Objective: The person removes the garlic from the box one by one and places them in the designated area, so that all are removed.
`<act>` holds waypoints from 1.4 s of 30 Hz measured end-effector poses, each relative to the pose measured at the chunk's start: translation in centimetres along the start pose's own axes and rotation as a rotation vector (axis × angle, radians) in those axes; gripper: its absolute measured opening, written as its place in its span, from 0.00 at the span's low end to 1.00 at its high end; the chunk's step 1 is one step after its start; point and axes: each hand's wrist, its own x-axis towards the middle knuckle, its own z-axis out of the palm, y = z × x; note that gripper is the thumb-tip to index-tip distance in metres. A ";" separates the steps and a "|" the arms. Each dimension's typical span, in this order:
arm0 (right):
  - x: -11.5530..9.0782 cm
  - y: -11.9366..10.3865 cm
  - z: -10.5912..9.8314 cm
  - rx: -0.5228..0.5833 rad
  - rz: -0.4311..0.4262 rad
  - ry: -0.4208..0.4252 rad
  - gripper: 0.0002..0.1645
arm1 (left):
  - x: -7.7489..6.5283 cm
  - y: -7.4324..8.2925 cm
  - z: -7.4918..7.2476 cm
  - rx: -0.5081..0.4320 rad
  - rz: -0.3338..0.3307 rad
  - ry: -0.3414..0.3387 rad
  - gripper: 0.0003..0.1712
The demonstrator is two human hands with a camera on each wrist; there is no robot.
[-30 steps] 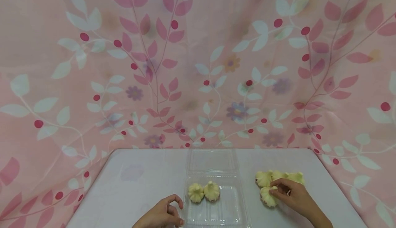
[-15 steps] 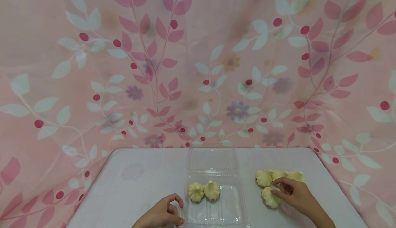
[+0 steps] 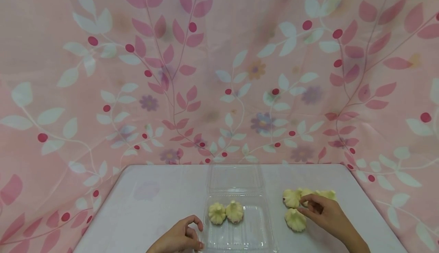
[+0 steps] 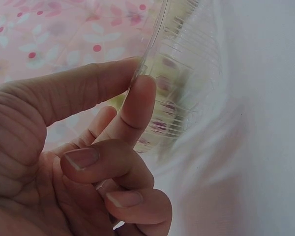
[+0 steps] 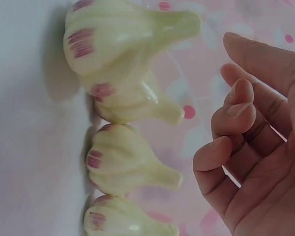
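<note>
On the right, my relaxed, empty right hand (image 3: 324, 214) should gently pinch the near bulb (image 3: 295, 221) by its stem (image 5: 182, 23), my left hand (image 3: 180, 236) pinching the clear box (image 3: 253, 226).

Front garlic bulb (image 3: 295, 220) further left

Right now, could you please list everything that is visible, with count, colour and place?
table: 1, white, foreground
container: 1, clear, open on the table's middle
boxed garlic bulbs: 2, pale yellow, in the container, towards its left
loose garlic bulbs: 4, pale yellow with purple, table's right side
floral cloth: 1, pink, behind the table
left grip: 1, bare, pinching the container's left rim
right grip: 1, bare, beside the loose garlic bulbs, holding nothing
</note>
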 end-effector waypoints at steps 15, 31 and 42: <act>1.6 -1.5 1.3 0.098 -0.057 -0.007 0.16 | -0.1 0.1 0.2 0.009 0.005 0.013 0.20; 3.3 -4.3 3.3 0.127 -0.030 -0.034 0.18 | -0.1 0.1 0.2 0.021 0.001 0.016 0.21; 4.2 -6.9 3.4 0.127 0.005 -0.048 0.16 | -0.1 0.0 0.1 0.008 0.011 0.006 0.19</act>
